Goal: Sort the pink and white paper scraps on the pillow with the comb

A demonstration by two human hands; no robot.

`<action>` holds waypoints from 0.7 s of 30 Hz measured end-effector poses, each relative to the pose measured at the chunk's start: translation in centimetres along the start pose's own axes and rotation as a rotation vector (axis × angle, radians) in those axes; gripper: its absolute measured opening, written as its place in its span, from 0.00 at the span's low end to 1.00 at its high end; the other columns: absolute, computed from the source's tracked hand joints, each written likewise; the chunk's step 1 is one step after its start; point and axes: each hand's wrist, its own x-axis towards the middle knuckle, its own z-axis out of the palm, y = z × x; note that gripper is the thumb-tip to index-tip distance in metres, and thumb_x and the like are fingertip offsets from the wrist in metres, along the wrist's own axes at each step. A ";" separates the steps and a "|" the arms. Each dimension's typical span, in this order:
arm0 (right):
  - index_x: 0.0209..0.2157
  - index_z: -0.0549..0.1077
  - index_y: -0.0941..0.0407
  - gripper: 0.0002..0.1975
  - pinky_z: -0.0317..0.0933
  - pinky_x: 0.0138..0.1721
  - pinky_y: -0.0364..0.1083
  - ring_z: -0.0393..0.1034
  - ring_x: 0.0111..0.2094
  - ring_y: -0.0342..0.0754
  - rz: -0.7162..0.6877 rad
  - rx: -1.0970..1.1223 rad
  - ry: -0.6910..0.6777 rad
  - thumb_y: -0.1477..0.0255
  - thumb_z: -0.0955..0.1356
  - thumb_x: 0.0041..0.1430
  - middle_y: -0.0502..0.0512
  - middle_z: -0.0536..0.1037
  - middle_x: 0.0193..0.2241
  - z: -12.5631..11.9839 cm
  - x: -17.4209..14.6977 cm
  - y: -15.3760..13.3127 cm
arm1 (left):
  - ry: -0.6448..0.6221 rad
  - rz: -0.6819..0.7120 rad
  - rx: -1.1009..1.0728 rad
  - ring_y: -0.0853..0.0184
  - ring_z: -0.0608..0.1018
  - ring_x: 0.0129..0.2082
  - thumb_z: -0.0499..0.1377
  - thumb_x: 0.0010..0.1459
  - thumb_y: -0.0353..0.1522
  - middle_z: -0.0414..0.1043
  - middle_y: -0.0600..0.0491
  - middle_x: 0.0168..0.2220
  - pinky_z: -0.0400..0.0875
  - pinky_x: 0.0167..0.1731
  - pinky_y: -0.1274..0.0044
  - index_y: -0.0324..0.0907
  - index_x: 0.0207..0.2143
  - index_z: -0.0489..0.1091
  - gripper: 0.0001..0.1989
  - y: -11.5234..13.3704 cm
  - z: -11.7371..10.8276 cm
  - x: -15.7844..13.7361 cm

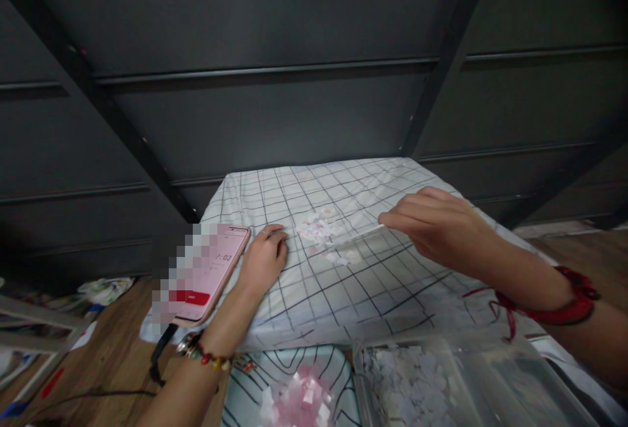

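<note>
White cloth [392, 290] with a dark grid across the middle of the frame, spread before dark panels [275, 15] filling the top. Near the centre, on the cloth, a small heap of pale paper scraps [318, 227], with a few more just below. Left of the heap, the left hand [261, 256], low over the cloth, fingers bent and close together; cannot tell whether gripping anything. Right of centre, the right hand [432, 224], raised, thumb and fingers pinched on the end of a thin pale strip [360, 235] slanting down towards the scraps. At centre left, beside the left hand, a pink-edged phone [226, 276]. At the bottom centre, a pink-and-white pile [307, 397] on a blue lined tray [240, 378]; lower right, a clear box [510, 375] with pale pieces [407, 375] inside.
</note>
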 end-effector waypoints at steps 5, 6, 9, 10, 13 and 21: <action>0.30 0.70 0.57 0.14 0.51 0.31 0.45 0.57 0.26 0.45 -0.007 0.009 0.011 0.86 0.59 0.53 0.51 0.70 0.22 0.1 0.6 -0.1 | 0.008 -0.002 0.005 0.60 0.75 0.42 0.50 0.56 0.25 0.70 0.45 0.45 0.69 0.47 0.67 0.36 0.37 0.72 0.12 0.0 0.0 0.0; 0.31 0.70 0.57 0.14 0.51 0.31 0.44 0.57 0.26 0.45 0.007 0.015 0.018 0.86 0.59 0.53 0.51 0.70 0.22 -0.1 0.5 -0.1 | 0.010 -0.001 0.010 0.60 0.75 0.42 0.50 0.56 0.25 0.70 0.45 0.45 0.70 0.47 0.67 0.36 0.37 0.72 0.12 0.0 0.0 0.0; 0.30 0.70 0.57 0.15 0.51 0.30 0.45 0.58 0.26 0.45 0.039 0.021 0.002 0.87 0.58 0.51 0.50 0.70 0.22 -0.5 0.0 -0.2 | 0.010 0.006 0.021 0.61 0.75 0.42 0.50 0.55 0.25 0.70 0.46 0.45 0.70 0.46 0.67 0.37 0.36 0.72 0.12 0.0 0.0 -0.1; 0.29 0.70 0.56 0.15 0.51 0.30 0.45 0.58 0.25 0.45 0.046 0.020 -0.019 0.87 0.58 0.50 0.50 0.70 0.21 -0.6 -0.3 -0.2 | 0.008 0.007 0.021 0.61 0.75 0.42 0.50 0.55 0.25 0.70 0.46 0.45 0.70 0.46 0.67 0.37 0.36 0.72 0.12 0.1 0.0 -0.1; 0.29 0.70 0.55 0.16 0.52 0.31 0.45 0.58 0.24 0.45 0.055 0.021 -0.054 0.87 0.57 0.49 0.50 0.70 0.21 -0.9 -1.3 -0.1 | 0.004 0.000 0.010 0.60 0.75 0.42 0.50 0.55 0.25 0.70 0.45 0.46 0.69 0.47 0.66 0.36 0.37 0.72 0.12 0.1 -0.1 0.0; 0.29 0.70 0.57 0.16 0.52 0.29 0.45 0.59 0.24 0.46 0.044 -0.037 -0.014 0.88 0.58 0.48 0.51 0.70 0.21 -0.5 -0.5 0.0 | -0.006 -0.009 0.011 0.60 0.75 0.43 0.50 0.55 0.24 0.70 0.45 0.46 0.70 0.47 0.67 0.37 0.37 0.72 0.12 0.1 -0.1 0.0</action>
